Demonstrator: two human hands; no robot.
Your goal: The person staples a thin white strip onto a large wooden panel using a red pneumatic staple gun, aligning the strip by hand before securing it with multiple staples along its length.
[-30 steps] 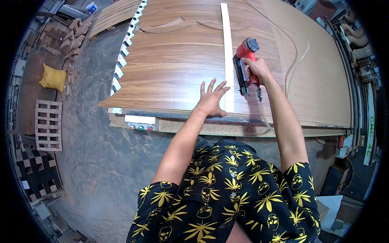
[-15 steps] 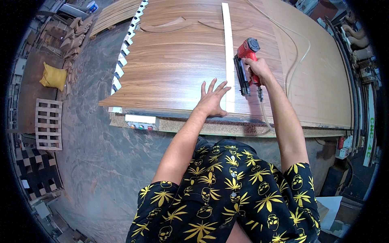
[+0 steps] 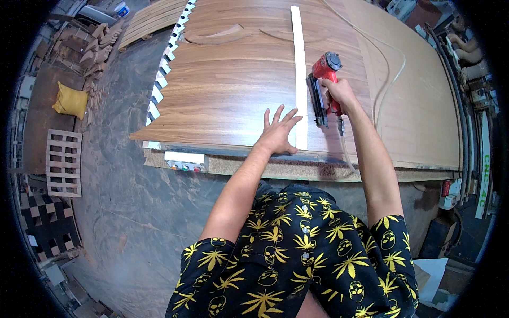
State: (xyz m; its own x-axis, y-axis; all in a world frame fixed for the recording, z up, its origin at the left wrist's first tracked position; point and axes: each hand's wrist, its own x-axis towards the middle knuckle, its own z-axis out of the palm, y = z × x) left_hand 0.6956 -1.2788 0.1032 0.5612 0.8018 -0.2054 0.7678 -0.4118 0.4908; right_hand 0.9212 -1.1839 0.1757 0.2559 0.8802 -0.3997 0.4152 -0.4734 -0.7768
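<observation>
My right hand (image 3: pixel 339 94) is wrapped round the handle of a red and black pneumatic nail gun (image 3: pixel 326 66). The gun is just to the right of a long narrow white strip (image 3: pixel 299 63), which runs away from me across a brown wood-grain panel (image 3: pixel 233 85). Spread out flat, my left hand (image 3: pixel 277 131) rests by the panel's near edge, its fingers reaching the strip's left side. A pale air hose (image 3: pixel 347 151) hangs from the base of the gun's handle. Whether the gun's nose touches the panel is hard to tell.
Two thin curved offcuts (image 3: pixel 214 36) lie on the panel's far part. A plain brown board (image 3: pixel 419 100) extends to the right. At the table's front edge sits a white control box (image 3: pixel 185 160) with buttons. A slatted wooden pallet (image 3: pixel 64 163) and a yellow sack (image 3: pixel 70 100) are at the left.
The view has shifted very slightly. The nail gun, both hands and the white strip keep nearly the same places on the panel.
</observation>
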